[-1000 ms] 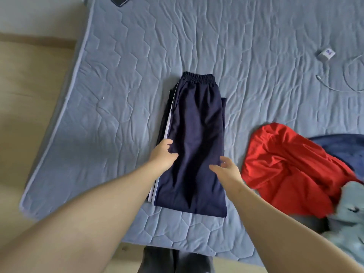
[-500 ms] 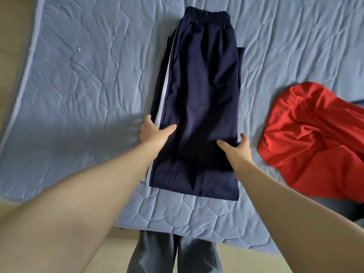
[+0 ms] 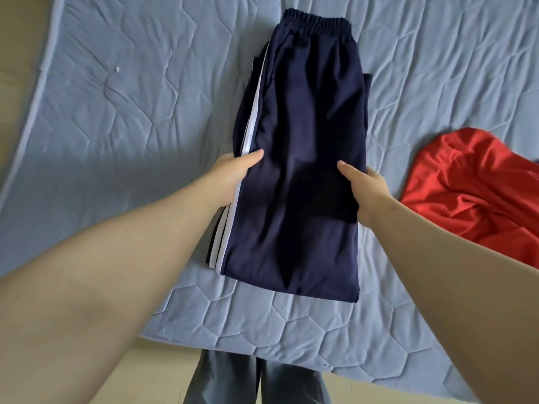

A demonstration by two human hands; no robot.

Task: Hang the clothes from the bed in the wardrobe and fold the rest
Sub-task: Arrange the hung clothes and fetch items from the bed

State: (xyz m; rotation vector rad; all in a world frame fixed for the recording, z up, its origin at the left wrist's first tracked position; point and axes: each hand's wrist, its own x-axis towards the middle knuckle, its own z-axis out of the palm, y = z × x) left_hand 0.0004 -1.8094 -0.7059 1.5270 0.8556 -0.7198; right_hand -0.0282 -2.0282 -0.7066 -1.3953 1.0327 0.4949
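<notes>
Navy trousers [image 3: 306,118] with white side stripes lie folded lengthwise on the blue quilted bed [image 3: 131,112], elastic waistband at the far end. My left hand [image 3: 233,170] grips their left edge about halfway down, thumb on top and fingers under the cloth. On the opposite edge, at the same height, my right hand [image 3: 364,188] holds them the same way. A crumpled red garment [image 3: 472,193] lies to the right of the trousers, apart from them.
The bed's near edge runs across the bottom, with my grey-trousered legs [image 3: 256,380] standing against it. Wooden floor [image 3: 17,39] shows at the left beyond the mattress corner.
The camera has moved closer and lower over the trousers. Both hands went from resting on top of the cloth to gripping its left and right edges.
</notes>
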